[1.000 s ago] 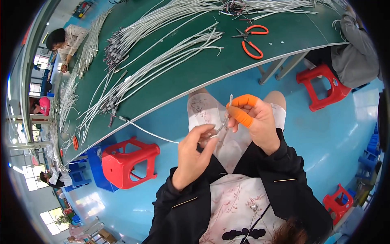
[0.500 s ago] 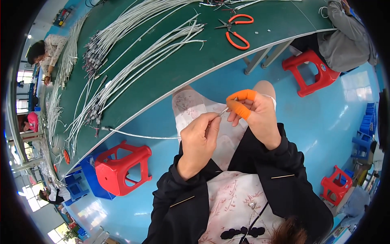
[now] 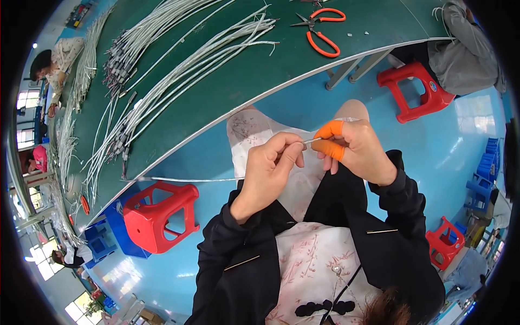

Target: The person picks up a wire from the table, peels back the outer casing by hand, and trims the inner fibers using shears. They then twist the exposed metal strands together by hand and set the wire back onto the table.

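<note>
My left hand (image 3: 271, 165) pinches a thin white cable (image 3: 189, 179) that runs off to the left toward the green table (image 3: 227, 81). My right hand (image 3: 355, 149), with orange finger cots on thumb and forefinger, grips the cable's end close to my left fingertips. Both hands are held over my lap, just in front of the table's edge. Several more white cables (image 3: 184, 70) with dark connectors lie in bundles on the table.
Orange-handled scissors (image 3: 320, 30) lie at the table's far side. A red stool (image 3: 160, 214) stands at my left, another red stool (image 3: 414, 89) at the right near a seated person in grey (image 3: 460, 43). Other people work at the far left.
My hands have come lower and closer to my body, drawing the cable along with them. The grip on the cable is unchanged.
</note>
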The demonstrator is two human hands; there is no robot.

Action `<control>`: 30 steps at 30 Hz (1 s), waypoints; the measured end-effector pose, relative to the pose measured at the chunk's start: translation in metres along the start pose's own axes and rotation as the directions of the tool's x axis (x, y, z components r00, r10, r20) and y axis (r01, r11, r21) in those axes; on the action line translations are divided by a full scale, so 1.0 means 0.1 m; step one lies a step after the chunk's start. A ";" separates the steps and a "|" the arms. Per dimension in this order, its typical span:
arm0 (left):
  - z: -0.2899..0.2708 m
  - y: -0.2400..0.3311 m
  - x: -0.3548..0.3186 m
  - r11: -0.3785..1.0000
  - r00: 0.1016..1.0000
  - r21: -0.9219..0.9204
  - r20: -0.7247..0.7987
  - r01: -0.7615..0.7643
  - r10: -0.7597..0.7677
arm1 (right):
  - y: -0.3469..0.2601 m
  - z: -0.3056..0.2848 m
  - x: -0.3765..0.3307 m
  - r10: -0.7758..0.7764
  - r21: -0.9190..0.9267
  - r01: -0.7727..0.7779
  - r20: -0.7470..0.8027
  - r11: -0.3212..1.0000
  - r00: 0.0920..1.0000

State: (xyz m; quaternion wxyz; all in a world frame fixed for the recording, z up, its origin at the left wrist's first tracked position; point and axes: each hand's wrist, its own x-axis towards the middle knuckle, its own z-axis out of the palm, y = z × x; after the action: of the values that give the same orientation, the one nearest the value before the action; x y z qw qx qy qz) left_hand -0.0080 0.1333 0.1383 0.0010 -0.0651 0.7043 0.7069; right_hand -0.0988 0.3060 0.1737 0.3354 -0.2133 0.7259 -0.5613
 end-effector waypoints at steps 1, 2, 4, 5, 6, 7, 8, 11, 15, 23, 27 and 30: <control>-0.03 0.00 0.00 1.000 1.000 -0.001 -0.001 0.003 -0.003 | 0.00 -0.02 -0.01 0.008 -0.011 -0.008 0.021 1.000 1.000; -0.09 0.01 0.00 1.000 0.999 0.013 -0.037 0.028 -0.028 | 0.00 -0.06 -0.03 0.011 -0.010 -0.011 0.024 1.000 1.000; -0.20 0.03 0.02 0.997 0.991 0.039 -0.114 0.073 -0.068 | 0.00 -0.17 -0.07 0.006 -0.079 -0.007 -0.005 0.997 1.000; -0.22 0.04 0.02 0.997 0.991 0.039 -0.118 0.073 -0.068 | 0.01 -0.21 -0.08 0.003 -0.113 -0.005 -0.019 0.994 1.000; -0.24 0.05 0.02 0.997 0.990 -0.026 -0.111 0.079 -0.081 | 0.02 -0.23 -0.07 0.002 -0.113 -0.003 -0.016 0.994 1.000; -0.26 0.07 0.02 0.992 0.990 -0.092 -0.103 0.085 -0.094 | 0.04 -0.24 -0.06 0.008 -0.102 -0.012 -0.036 0.995 0.999; -0.27 0.08 0.03 0.984 0.990 -0.156 -0.091 0.089 -0.104 | 0.05 -0.25 -0.06 0.013 -0.090 -0.019 -0.060 0.996 0.998; -0.19 0.09 0.02 0.981 0.993 -0.168 -0.052 0.094 -0.104 | 0.02 -0.19 -0.01 -0.001 -0.026 -0.002 -0.115 1.000 0.993; -0.11 0.10 -0.01 0.979 0.991 -0.161 -0.008 0.128 -0.131 | -0.04 -0.01 0.10 -0.053 0.087 0.069 -0.167 0.994 0.985; 0.01 0.11 -0.04 0.967 0.992 -0.226 0.072 0.115 -0.101 | -0.07 -0.04 0.10 -0.162 -0.057 0.160 -0.031 0.985 0.986; 0.01 0.08 -0.02 0.962 0.992 -0.252 0.095 0.107 -0.086 | -0.12 -0.15 0.11 -0.314 -0.267 0.327 0.090 0.907 0.945; -0.04 0.02 -0.02 0.946 0.993 -0.308 0.088 0.103 -0.080 | -0.22 -0.33 0.15 -0.301 -0.307 0.333 0.148 0.892 0.942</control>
State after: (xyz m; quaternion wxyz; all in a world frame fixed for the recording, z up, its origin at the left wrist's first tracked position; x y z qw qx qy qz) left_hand -0.0057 0.1291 0.1403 0.0497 -0.0709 0.5794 0.8104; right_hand -0.1351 0.3115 0.1962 0.2337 -0.4084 0.7472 -0.4693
